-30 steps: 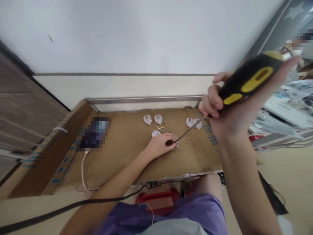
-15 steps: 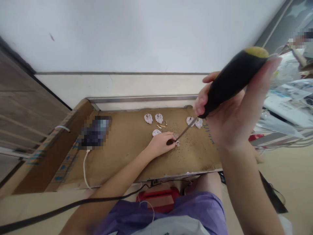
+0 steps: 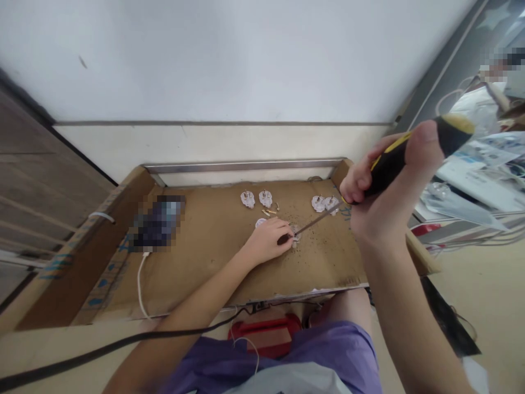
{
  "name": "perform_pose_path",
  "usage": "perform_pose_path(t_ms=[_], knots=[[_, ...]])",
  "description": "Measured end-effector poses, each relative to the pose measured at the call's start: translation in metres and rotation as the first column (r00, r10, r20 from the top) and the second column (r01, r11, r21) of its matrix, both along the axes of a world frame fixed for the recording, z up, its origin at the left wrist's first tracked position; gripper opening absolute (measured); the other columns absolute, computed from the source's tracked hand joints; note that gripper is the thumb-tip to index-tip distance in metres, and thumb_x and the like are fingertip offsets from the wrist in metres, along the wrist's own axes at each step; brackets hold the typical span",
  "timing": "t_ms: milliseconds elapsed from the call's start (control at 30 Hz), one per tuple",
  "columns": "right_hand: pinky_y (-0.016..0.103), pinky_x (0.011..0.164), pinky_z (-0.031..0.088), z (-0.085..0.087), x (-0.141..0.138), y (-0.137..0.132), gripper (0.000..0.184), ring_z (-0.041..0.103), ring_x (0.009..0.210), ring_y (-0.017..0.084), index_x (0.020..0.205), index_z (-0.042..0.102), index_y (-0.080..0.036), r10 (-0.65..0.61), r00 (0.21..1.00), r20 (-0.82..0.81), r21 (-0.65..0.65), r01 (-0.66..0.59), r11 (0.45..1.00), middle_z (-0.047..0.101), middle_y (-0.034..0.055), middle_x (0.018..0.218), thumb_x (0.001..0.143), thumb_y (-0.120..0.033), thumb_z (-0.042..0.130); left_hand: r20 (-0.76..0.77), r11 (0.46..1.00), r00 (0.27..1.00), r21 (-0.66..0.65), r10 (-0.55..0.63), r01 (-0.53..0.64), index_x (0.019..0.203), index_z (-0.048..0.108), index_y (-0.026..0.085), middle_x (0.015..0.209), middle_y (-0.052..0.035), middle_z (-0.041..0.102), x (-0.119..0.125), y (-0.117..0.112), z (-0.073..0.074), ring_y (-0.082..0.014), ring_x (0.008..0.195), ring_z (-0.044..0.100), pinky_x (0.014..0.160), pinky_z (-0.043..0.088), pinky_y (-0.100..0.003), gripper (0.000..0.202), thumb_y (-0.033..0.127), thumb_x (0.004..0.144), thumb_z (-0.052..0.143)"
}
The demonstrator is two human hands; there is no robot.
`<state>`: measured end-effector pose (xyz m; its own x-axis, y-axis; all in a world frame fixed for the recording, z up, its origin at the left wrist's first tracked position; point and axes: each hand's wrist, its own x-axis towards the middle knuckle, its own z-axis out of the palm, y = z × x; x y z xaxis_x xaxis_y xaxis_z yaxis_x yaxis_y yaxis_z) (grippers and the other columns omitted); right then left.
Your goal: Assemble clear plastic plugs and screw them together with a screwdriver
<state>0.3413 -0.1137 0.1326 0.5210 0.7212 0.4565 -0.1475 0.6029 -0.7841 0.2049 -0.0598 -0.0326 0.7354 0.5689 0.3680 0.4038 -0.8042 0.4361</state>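
Observation:
My right hand [image 3: 381,191] is closed around the black and yellow handle of a screwdriver [image 3: 318,220]. Its long metal shaft slants down and left, the tip at a small whitish plug part [image 3: 296,241] on the cardboard. My left hand [image 3: 268,239] is closed over that part, fingertips pressed at the shaft's tip. How much it grips is partly hidden. Just behind the left fingers lies a round white piece [image 3: 261,222], half covered. Farther back are small brass pieces [image 3: 269,212] and two plug parts [image 3: 248,198] with upright pins. Two more plug parts [image 3: 318,203] lie beside the shaft.
Dark specks are scattered on the cardboard surface [image 3: 205,262] around my hands. A blurred-out device [image 3: 159,221] with a white cable lies at left. Raised cardboard sides bound both ends. A black cable [image 3: 123,342] crosses my left forearm. Bags and papers [image 3: 467,186] fill the right side.
My right hand has moved right and slightly down, and its grip has turned, with the thumb now across the handle. The screwdriver leans lower. My left hand stays at the plug part.

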Motion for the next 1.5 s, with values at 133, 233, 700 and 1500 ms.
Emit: perform_pose_path(t_ms=[133, 233, 700, 1500], knots=[[0.022, 0.031, 0.016, -0.001, -0.004, -0.002, 0.042, 0.025, 0.031, 0.005, 0.059, 0.038, -0.020, -0.028, 0.999, -0.018, -0.011, 0.028, 1.000, 0.030, -0.0073, 0.040, 0.067, -0.053, 0.062, -0.065, 0.996, 0.997, 0.072, 0.051, -0.046, 0.082, 0.064, 0.021, 0.088, -0.0022, 0.066, -0.001, 0.000, 0.005, -0.0171, 0.090, 0.058, 0.083, 0.042, -0.031, 0.015, 0.028, 0.084, 0.051], [0.022, 0.032, 0.017, 0.000, -0.006, -0.003, 0.041, 0.026, 0.032, 0.005, 0.059, 0.038, -0.020, -0.029, 1.000, -0.012, -0.011, 0.029, 1.000, 0.031, -0.0069, 0.041, 0.069, -0.052, 0.061, -0.088, 0.995, 0.995, 0.092, 0.042, -0.034, 0.083, 0.064, 0.021, 0.088, -0.0022, 0.065, -0.001, -0.001, 0.005, -0.0165, 0.089, 0.056, 0.085, 0.040, -0.031, 0.016, 0.028, 0.086, 0.049], [0.021, 0.029, 0.014, -0.002, 0.013, 0.001, 0.042, 0.018, 0.028, 0.005, 0.062, 0.041, -0.020, 0.208, 0.973, 0.104, 0.000, -0.209, 0.978, 0.025, -0.0077, 0.036, 0.070, -0.059, 0.055, -0.090, 1.000, 0.996, 0.017, 0.013, -0.012, 0.088, 0.063, 0.022, 0.086, -0.0005, 0.067, -0.001, -0.002, 0.005, -0.0147, 0.086, 0.059, 0.087, 0.039, -0.030, 0.015, 0.026, 0.088, 0.049], [0.022, 0.030, 0.014, -0.003, 0.009, 0.008, 0.049, 0.020, 0.031, 0.005, 0.058, 0.036, -0.020, 0.141, 0.989, 0.038, -0.027, -0.140, 0.990, 0.024, -0.0069, 0.040, 0.066, -0.062, 0.060, -0.325, 0.995, 0.941, 0.038, 0.097, -0.090, 0.080, 0.068, 0.022, 0.081, -0.0015, 0.068, 0.012, 0.001, 0.026, -0.0200, 0.083, 0.059, 0.075, 0.042, -0.032, 0.015, 0.028, 0.083, 0.055]])
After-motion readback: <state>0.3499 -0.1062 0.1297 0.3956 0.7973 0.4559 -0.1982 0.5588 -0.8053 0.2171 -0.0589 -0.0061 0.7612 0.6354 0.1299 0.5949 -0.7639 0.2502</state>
